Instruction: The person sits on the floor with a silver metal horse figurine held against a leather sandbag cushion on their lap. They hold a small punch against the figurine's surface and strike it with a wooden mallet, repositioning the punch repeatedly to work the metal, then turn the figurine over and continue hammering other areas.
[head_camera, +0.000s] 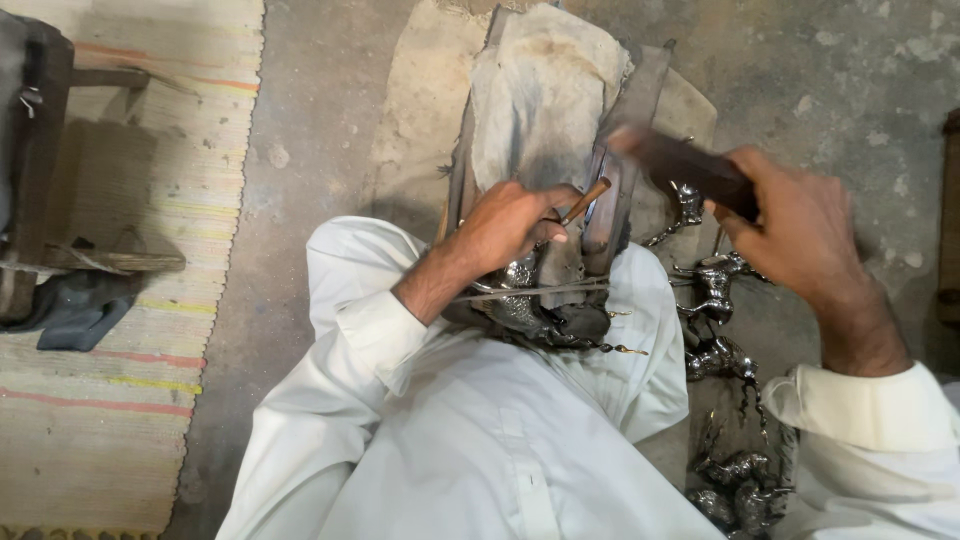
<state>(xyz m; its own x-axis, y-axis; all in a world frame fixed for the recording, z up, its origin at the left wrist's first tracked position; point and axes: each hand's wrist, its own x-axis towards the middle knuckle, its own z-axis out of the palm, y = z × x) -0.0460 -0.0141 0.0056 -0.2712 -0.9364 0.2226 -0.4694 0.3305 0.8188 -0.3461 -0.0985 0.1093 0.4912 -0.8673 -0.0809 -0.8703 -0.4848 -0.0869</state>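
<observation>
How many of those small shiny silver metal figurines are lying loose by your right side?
About 5 small shiny silver metal figurines: one by the wooden frame, one below the right hand, one lower, two by the right sleeve. They overlap; more may be hidden.

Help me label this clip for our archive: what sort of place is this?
Probably a small metal-craft workshop, with work done seated on the floor: bare concrete floor, shiny metal animal figurines piled beside the person, and a worn wooden work block with a tool in the left hand.
</observation>
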